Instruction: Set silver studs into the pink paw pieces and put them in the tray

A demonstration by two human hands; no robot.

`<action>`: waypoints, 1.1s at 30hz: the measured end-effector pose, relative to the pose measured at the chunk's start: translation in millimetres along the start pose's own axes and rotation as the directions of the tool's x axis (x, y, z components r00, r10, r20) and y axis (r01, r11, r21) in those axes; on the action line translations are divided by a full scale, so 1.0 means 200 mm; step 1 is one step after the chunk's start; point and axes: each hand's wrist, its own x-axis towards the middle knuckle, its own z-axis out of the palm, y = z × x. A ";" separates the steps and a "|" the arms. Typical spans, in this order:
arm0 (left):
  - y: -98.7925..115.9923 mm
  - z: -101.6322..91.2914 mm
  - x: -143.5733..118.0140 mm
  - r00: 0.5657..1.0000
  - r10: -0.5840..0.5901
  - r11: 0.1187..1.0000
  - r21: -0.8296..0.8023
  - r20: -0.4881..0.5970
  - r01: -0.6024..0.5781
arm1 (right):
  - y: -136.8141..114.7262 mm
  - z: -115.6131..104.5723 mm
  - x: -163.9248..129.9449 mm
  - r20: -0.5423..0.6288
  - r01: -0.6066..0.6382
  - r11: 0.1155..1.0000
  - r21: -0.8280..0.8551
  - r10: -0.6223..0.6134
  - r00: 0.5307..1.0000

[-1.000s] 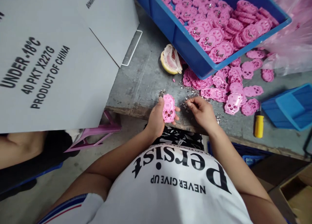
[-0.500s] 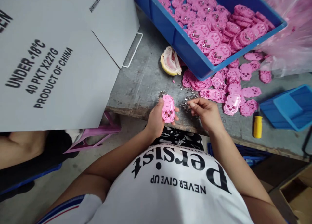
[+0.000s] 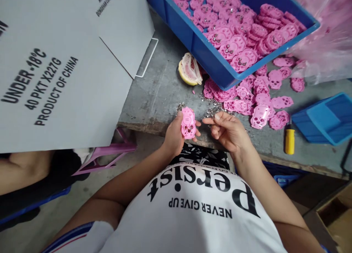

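Note:
My left hand (image 3: pixel 176 134) holds a pink plastic paw-shaped part (image 3: pixel 188 122) upright at the near edge of the grey table (image 3: pixel 159 91). My right hand (image 3: pixel 227 130) hovers just right of it, thumb and forefinger pinched together and pointing toward the part; whether something tiny sits between them I cannot tell. Small silver screws (image 3: pixel 213 110) lie scattered on the table just beyond both hands.
A blue crate (image 3: pixel 209 58) full of pink parts stands at the back. More pink parts (image 3: pixel 247 99) lie loose beside it. A pomelo piece (image 3: pixel 188 69), a yellow-handled screwdriver (image 3: pixel 289 140), a blue tray (image 3: pixel 324 117) and a grey carton (image 3: pixel 63 62) surround the spot.
My right hand has lifted off the screw pile and swung left toward the pink part, fingers pinched. My left hand keeps the part almost still.

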 end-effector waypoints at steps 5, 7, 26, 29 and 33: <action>0.00 0.01 0.00 0.999 -0.022 1.000 0.011 -0.026 0.023 | -0.01 0.03 -0.02 0.039 -0.008 1.000 0.021 0.007 0.999; 0.00 0.01 0.01 0.999 -0.026 0.999 0.019 -0.032 0.026 | -0.01 0.04 -0.02 0.048 -0.001 0.999 0.038 -0.001 0.999; -0.02 -0.06 0.00 0.901 0.268 0.963 -0.106 0.342 -0.246 | 0.03 0.08 -0.06 0.003 0.331 0.849 -0.413 -0.362 0.932; -0.05 -0.07 0.01 0.872 0.340 0.940 -0.096 0.353 -0.327 | 0.05 0.07 -0.05 0.030 0.381 0.751 -0.539 -0.435 0.900; -0.07 -0.08 0.03 0.837 0.388 0.920 -0.105 0.386 -0.378 | 0.06 0.06 -0.05 0.038 0.380 0.731 -0.567 -0.437 0.899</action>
